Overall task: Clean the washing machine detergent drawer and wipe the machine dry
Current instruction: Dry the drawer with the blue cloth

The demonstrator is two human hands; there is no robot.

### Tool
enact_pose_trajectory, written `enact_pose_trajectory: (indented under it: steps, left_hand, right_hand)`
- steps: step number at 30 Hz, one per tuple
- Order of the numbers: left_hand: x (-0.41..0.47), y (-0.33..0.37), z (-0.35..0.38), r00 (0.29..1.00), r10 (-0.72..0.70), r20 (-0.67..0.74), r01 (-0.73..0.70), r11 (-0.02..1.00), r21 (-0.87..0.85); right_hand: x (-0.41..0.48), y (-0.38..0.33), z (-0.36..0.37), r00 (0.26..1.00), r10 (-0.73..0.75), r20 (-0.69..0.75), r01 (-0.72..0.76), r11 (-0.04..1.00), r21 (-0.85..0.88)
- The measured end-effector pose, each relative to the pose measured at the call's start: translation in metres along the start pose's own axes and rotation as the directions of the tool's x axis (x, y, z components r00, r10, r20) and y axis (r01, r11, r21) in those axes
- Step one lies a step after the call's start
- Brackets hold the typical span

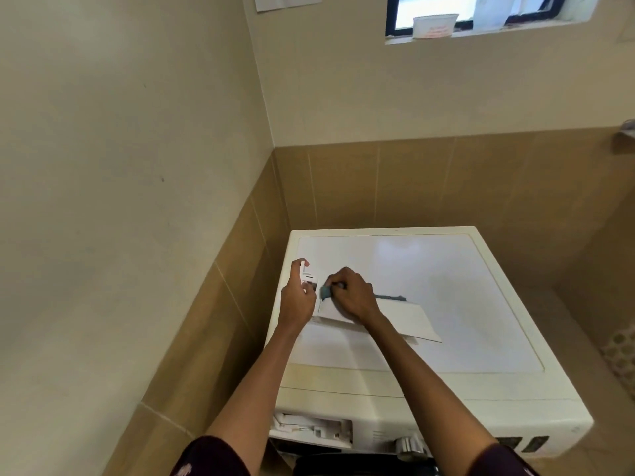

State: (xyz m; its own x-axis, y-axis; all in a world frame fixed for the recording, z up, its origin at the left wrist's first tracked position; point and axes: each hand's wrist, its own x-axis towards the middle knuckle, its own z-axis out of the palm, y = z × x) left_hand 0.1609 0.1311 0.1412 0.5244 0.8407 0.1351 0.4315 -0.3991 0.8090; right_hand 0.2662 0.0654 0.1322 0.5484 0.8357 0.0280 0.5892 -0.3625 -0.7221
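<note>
The white detergent drawer lies on top of the white washing machine, near its left edge. My left hand grips the drawer's left end, where a small white part sticks up. My right hand holds a grey-blue cloth, bunched in its fingers and pushed against the drawer beside my left hand. A strip of that cloth shows behind my right wrist. The empty drawer slot gapes at the machine's front left.
The machine stands in a corner, with a tan-tiled wall close on its left and behind it. A control knob sits on the front panel. A white tub rests on the high window sill.
</note>
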Motion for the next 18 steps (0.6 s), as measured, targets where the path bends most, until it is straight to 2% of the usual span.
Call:
enact_pose_trajectory:
  steps: [1, 3, 5, 8, 12, 14, 16, 18]
  left_hand:
    - [-0.001, -0.001, 0.001, 1.000, 0.010, -0.004, -0.010, 1.000, -0.003]
    - [-0.004, -0.002, 0.001, 1.000, 0.019, -0.015, -0.019, 1.000, -0.006]
    - [-0.005, -0.002, 0.000, 0.999, 0.023, -0.025, -0.023, 1.000, -0.004]
    - [-0.005, -0.004, 0.000, 0.999, 0.023, -0.023, -0.023, 1.000, -0.004]
    - [-0.002, -0.004, -0.002, 0.999, 0.034, -0.002, -0.034, 0.999, 0.023]
    - [0.000, -0.004, -0.002, 0.999, 0.034, 0.000, -0.034, 0.999, 0.022]
    - [0.001, -0.005, -0.002, 0.999, 0.036, 0.001, -0.036, 0.999, 0.026]
    - [0.000, -0.005, -0.002, 0.999, 0.040, -0.005, -0.040, 0.999, 0.029]
  right_hand:
    - [0.003, 0.000, -0.001, 0.999, 0.047, 0.002, -0.047, 0.999, 0.026]
    - [0.005, -0.002, -0.001, 0.994, 0.109, 0.027, -0.108, 0.993, -0.040]
    - [0.006, -0.001, 0.001, 0.992, 0.115, 0.055, -0.111, 0.991, -0.076]
    - [0.003, 0.006, 0.001, 0.998, 0.005, 0.061, -0.003, 1.000, -0.021]
    - [-0.011, 0.022, 0.003, 0.987, -0.121, -0.107, 0.136, 0.981, 0.139]
    - [-0.013, 0.024, 0.003, 0.978, -0.158, -0.136, 0.181, 0.967, 0.181]
    - [-0.009, 0.020, 0.001, 0.988, -0.114, -0.104, 0.131, 0.974, 0.183]
    - [-0.001, 0.015, 0.001, 0.998, -0.036, -0.046, 0.040, 0.995, 0.095]
